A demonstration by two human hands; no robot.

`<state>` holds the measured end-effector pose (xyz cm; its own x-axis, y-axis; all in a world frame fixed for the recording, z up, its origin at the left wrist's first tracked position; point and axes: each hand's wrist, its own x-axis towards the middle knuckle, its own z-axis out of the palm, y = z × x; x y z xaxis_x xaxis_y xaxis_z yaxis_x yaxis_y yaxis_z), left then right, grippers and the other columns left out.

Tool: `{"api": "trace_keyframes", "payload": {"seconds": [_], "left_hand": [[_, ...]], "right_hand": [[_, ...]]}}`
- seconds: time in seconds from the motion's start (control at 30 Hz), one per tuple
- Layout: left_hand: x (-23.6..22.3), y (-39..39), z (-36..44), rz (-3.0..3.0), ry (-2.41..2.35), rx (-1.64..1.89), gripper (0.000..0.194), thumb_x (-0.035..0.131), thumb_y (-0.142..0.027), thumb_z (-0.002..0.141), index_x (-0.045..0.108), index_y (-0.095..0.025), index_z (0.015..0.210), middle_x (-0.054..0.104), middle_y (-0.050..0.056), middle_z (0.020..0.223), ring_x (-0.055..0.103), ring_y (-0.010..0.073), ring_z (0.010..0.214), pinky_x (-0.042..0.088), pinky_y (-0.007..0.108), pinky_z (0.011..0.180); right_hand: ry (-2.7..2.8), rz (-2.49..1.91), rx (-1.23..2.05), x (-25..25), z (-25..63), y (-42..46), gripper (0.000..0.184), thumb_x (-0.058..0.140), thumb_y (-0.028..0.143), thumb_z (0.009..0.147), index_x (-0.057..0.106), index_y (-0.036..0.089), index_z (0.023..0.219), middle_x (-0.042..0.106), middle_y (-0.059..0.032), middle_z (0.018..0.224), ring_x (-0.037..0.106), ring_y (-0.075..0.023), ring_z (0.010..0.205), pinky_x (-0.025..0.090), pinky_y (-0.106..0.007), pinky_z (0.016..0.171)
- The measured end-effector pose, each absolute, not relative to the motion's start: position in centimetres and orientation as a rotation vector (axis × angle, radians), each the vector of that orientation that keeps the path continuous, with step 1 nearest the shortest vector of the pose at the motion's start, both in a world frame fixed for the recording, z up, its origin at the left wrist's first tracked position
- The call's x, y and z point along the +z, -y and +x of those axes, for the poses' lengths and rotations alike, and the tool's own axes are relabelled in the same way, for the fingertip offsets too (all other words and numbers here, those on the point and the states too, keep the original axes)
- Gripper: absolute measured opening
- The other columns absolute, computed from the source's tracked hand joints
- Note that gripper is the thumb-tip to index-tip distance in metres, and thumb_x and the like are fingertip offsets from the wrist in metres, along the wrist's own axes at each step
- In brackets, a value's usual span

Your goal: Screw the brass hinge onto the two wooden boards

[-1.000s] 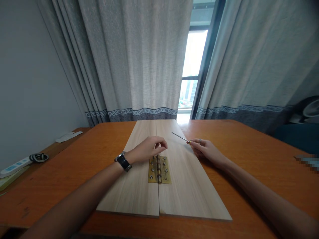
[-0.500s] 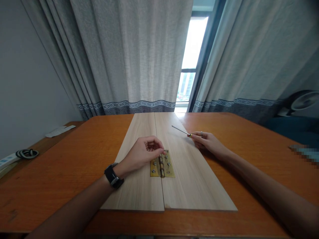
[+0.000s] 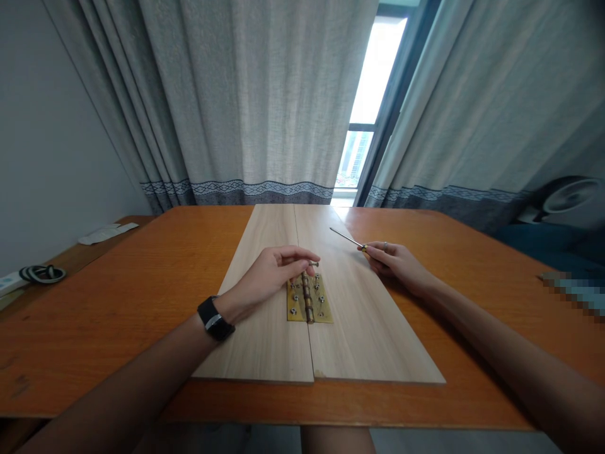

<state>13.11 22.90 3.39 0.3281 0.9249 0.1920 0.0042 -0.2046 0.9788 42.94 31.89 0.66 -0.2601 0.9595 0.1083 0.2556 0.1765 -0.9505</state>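
Observation:
Between the fingertips of my left hand [image 3: 278, 272] is a small screw [image 3: 314, 264], its head pointing right. That hand is closed in a pinch just above a brass hinge [image 3: 297, 310]. The hinge lies across the seam of two pale wooden boards [image 3: 373, 334], with several screws standing in its holes; my fingers hide part of its far edge. My right hand [image 3: 392, 260] is closed on a screwdriver [image 3: 347, 237] over the right board's edge. The metal shaft points left and away, and the handle is mostly hidden in my palm.
The boards rest on an orange-brown wooden table [image 3: 189, 239]. At the left are a power strip with a coiled cable [image 3: 42, 273] and a white paper [image 3: 108, 234]. A blurred, pixelated object [image 3: 571, 293] lies near the right edge. Grey curtains [image 3: 283, 94] hang behind.
My left hand has lifted slightly off the hinge, and the screw now shows between its fingers. The right hand still holds the screwdriver. The whole view has shifted a little.

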Motion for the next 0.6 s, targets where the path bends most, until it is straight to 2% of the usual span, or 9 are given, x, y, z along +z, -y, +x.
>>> {"api": "trace_keyframes", "payload": {"seconds": [0.1,0.27,0.43,0.6], "left_hand": [[3.84,-22.53,13.06,1.519,-0.829,0.993,0.023,0.060,-0.017,0.090,0.076,-0.017,0.107,0.070,0.004,0.086,0.053,0.0098,0.070,0.044,0.025,0.070],[3.91,-22.46,13.16,1.426,-0.831,0.992,0.019,0.059,-0.017,0.087,0.076,-0.013,0.095,0.065,0.003,0.078,0.050,0.0081,0.062,0.042,0.024,0.064],[3.47,-22.70,13.23,1.308,-0.769,1.065,0.021,0.065,-0.024,0.085,0.074,-0.012,0.100,0.062,0.002,0.078,0.049,0.0072,0.060,0.041,0.023,0.061],[3.53,-22.66,13.42,1.285,-0.796,1.089,0.018,0.065,-0.023,0.085,0.075,-0.013,0.097,0.062,0.002,0.082,0.048,0.0064,0.062,0.039,0.023,0.062]], "right_hand": [[1.646,-1.167,1.161,0.73,43.03,-31.86,0.049,0.073,0.062,0.076,0.065,0.015,0.086,0.043,0.0045,0.057,0.028,-0.0051,0.046,0.013,-0.024,0.044],[1.529,-1.105,1.260,0.82,43.27,-31.94,0.050,0.074,0.061,0.075,0.067,0.016,0.096,0.041,0.0058,0.057,0.023,-0.0040,0.044,0.007,-0.025,0.044],[1.512,-1.107,1.249,0.82,43.29,-32.00,0.053,0.075,0.061,0.075,0.067,0.015,0.101,0.041,0.0056,0.057,0.023,-0.0043,0.044,0.008,-0.025,0.044],[1.521,-1.071,1.262,0.65,43.13,-31.93,0.052,0.074,0.060,0.075,0.068,0.016,0.102,0.045,0.0042,0.060,0.023,-0.0044,0.045,0.009,-0.025,0.044]]}}
